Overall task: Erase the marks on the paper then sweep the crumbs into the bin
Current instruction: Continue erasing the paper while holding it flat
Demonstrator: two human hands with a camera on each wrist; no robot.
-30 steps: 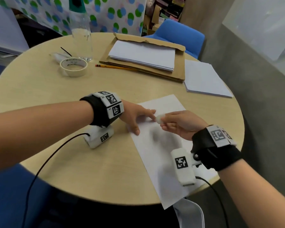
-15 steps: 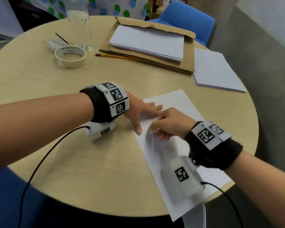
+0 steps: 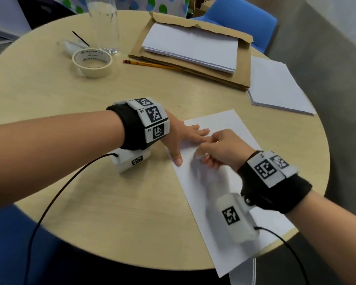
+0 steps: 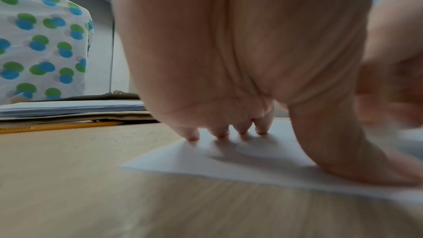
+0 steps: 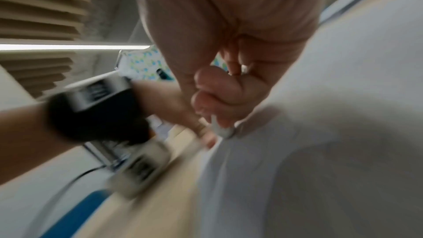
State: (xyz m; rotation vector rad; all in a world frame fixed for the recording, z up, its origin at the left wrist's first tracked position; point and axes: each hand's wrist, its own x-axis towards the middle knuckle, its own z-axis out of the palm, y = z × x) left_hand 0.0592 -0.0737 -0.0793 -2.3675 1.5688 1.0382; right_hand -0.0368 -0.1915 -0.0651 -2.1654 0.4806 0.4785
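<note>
Head view: left hand [image 3: 180, 138] is lying open, fingers [image 4: 219, 132] flat, pinning the paper [image 3: 220, 202] at the surface's near-right edge | right hand [image 3: 218, 150] is pinching the eraser [image 3: 201, 156], rubbing | advice: short strokes away from the pinned corner, light pressure to avoid creasing.

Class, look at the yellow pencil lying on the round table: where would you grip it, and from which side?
Grip the yellow pencil around its bare middle, coming from above on the near side. It lies flat on the round wooden table, and the brown cardboard folder crowds its far side and tip.
</note>
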